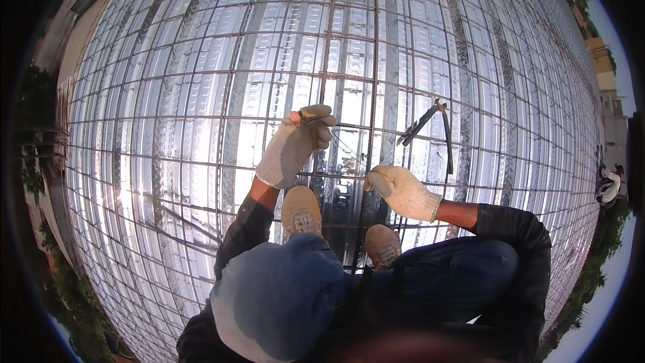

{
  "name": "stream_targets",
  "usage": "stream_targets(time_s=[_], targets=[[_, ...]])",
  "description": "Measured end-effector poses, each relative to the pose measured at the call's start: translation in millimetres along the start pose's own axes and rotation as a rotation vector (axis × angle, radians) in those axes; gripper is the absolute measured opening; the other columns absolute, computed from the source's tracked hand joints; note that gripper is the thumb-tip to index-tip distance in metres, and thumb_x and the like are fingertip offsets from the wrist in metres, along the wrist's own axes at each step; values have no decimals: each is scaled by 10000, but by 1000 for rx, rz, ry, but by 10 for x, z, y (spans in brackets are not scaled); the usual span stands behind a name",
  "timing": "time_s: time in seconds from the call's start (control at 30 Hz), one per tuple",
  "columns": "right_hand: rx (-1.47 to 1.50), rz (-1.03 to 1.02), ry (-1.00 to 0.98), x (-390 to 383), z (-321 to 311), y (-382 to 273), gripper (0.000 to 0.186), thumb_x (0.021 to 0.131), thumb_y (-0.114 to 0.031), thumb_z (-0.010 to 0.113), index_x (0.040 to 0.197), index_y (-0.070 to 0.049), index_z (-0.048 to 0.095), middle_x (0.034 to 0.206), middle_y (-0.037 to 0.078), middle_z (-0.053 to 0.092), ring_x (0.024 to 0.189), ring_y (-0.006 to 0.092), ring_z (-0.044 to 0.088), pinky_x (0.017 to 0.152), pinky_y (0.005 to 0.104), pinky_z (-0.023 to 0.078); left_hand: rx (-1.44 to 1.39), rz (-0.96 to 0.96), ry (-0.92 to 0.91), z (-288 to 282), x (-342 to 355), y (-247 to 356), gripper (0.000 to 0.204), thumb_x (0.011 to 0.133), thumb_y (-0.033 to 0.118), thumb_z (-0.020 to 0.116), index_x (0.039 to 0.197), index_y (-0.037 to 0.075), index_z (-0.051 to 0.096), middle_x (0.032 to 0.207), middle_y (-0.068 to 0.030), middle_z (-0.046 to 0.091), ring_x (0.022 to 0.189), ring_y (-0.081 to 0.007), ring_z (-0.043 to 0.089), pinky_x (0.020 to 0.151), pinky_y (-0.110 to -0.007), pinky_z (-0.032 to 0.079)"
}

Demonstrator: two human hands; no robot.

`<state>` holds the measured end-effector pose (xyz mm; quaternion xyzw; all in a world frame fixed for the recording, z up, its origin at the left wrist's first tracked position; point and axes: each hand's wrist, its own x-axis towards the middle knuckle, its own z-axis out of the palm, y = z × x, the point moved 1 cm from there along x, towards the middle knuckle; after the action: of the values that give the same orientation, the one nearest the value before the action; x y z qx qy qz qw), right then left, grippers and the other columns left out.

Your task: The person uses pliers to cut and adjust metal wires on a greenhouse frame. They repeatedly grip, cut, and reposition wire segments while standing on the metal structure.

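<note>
My left hand (302,138), in a beige knitted glove with a bare fingertip showing, is closed on thin tie wire (346,144) above the rebar mesh (375,81). The strands slant down to my right hand (396,188), also gloved, whose fingers are bent together around their lower end at a vertical bar. A pair of long-handled cutting pliers (445,131) lies on the mesh beyond my right hand, to its right. Under the grid are shiny ribbed metal deck sheets (201,87).
My shoes (301,215) stand on the mesh below my hands. A few dark bars (188,222) lie at lower left. A person in light clothing (610,185) is at the far right edge, with trees (598,255) beyond the deck. A concrete edge (87,20) borders the upper left.
</note>
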<state>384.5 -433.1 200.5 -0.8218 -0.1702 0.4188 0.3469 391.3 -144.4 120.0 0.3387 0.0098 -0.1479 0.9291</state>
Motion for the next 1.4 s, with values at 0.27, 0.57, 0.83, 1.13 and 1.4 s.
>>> stream_targets(time_s=[0.27, 0.57, 0.83, 1.13, 1.4], targets=[[-158, -382, 65, 112, 55, 299, 279, 1038, -104, 519, 1173, -1, 741, 1187, 239, 760, 1101, 458, 746, 945, 474, 602, -141, -66, 209, 54, 40, -63, 683, 1126, 603, 655, 1503, 42, 558, 1251, -75, 704, 985, -155, 682, 919, -362, 568], [-289, -430, 160, 78, 25, 248, 271, 1045, -134, 561, 1204, 24, 713, 1154, 256, 749, 1033, 448, 751, 900, 494, 612, -254, -124, 109, 46, 127, -150, 487, 1116, 545, 700, 1320, 103, 699, 1237, -63, 696, 1004, -189, 672, 917, -381, 553], [-28, -43, 210, 18, 118, 292, 402, 1200, -296, 523, 1323, 34, 716, 1029, 205, 771, 903, 290, 751, 832, 429, 595, -326, -76, 6, -213, 69, -168, 440, 1130, 467, 718, 1264, 49, 692, 1245, -89, 658, 1020, -189, 621, 942, -381, 532], [-134, -17, 253, 231, -211, 368, 476, 1202, -372, 478, 1343, -2, 743, 978, 231, 759, 882, 380, 759, 874, 502, 599, 221, 176, -8, -1, 134, -120, 701, 1114, 542, 697, 1580, 24, 616, 1501, -168, 679, 1357, -272, 664, 1180, -435, 530], [-104, -58, 337, 290, -311, 625, 482, 1176, -366, 516, 1345, 5, 774, 882, 137, 761, 757, 193, 735, 694, 377, 613, -143, 243, 16, -273, 304, -540, 482, 1172, 391, 639, 1498, 37, 608, 1412, -142, 689, 1245, -261, 673, 1102, -461, 561]])
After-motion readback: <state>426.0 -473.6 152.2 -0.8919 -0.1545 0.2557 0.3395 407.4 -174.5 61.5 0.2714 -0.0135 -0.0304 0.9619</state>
